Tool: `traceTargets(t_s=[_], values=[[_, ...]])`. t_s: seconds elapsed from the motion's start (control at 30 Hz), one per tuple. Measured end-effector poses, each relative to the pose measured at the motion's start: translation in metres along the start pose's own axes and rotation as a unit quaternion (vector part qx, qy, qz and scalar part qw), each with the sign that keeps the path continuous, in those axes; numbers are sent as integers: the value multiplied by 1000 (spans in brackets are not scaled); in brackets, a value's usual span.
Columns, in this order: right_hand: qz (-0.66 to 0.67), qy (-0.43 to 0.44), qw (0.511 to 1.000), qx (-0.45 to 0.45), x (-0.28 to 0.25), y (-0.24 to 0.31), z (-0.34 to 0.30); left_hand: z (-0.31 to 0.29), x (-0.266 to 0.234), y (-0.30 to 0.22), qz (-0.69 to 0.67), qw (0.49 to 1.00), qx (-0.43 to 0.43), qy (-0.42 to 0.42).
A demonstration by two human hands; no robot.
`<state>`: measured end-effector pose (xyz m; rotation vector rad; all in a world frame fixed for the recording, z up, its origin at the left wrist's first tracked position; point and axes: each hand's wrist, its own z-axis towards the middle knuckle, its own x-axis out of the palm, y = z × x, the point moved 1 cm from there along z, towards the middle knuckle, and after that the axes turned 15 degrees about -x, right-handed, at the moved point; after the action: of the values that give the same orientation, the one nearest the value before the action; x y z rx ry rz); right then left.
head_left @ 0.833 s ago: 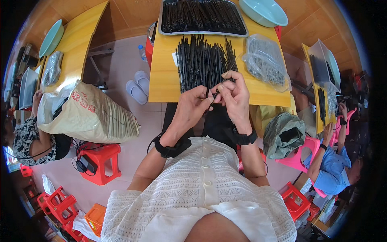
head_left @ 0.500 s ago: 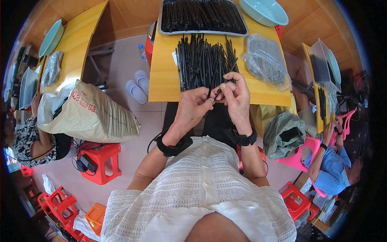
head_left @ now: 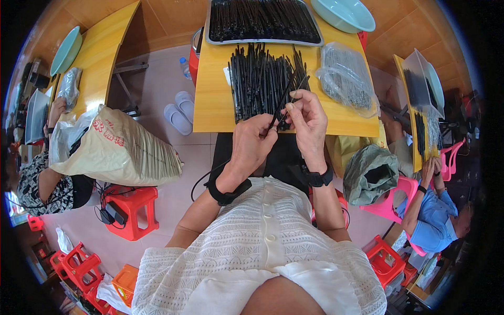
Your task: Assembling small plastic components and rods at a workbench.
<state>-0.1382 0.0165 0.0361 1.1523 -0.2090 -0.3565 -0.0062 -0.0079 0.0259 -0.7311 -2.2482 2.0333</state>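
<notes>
Just over the near edge of the yellow table [head_left: 215,107], my left hand [head_left: 251,144] is closed around thin black strips [head_left: 284,101] that slant up to the right. My right hand [head_left: 308,119] pinches one thin black strip between thumb and forefinger, close to the left hand. Exactly how many strips are held is hard to make out. Beyond my hands lies a wide row of similar black strips [head_left: 254,84], side by side. Right of that row rests a clear plastic bag [head_left: 344,79] of thin grey pieces. My fingers hide the strips' lower ends.
A metal tray [head_left: 265,42] full of black strips sits at the table's far side, with a light-blue basin [head_left: 344,14] beside it. A large sack [head_left: 123,147] stands left, a grey-green bag [head_left: 370,176] right. Co-workers sit at tables on both sides, among red stools [head_left: 134,210].
My left hand has closed further around the strips, which now stick up higher. My right thumb and forefinger have drawn together. The left co-worker's hand has moved up onto their table.
</notes>
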Motion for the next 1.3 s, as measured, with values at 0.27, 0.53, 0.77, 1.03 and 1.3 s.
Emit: traceTargets(t_s=[0.27, 0.53, 0.77, 1.03, 1.3], values=[[-35, 1, 999, -13, 1, 0, 0, -1, 3, 4, 11, 999, 34, -26], [-39, 3, 999, -24, 2, 2, 0, 3, 2, 9, -42, 999, -11, 17], [-35, 9, 999, -15, 2, 1, -1, 2, 3, 11, -50, 996, -55, 48], [-23, 11, 1000, 1, 5, 2, -1, 1, 4, 17, -70, 995, -61, 35], [-19, 21, 1000, -6, 7, -1, -2, 2, 6, 20, -103, 993, -61, 7]])
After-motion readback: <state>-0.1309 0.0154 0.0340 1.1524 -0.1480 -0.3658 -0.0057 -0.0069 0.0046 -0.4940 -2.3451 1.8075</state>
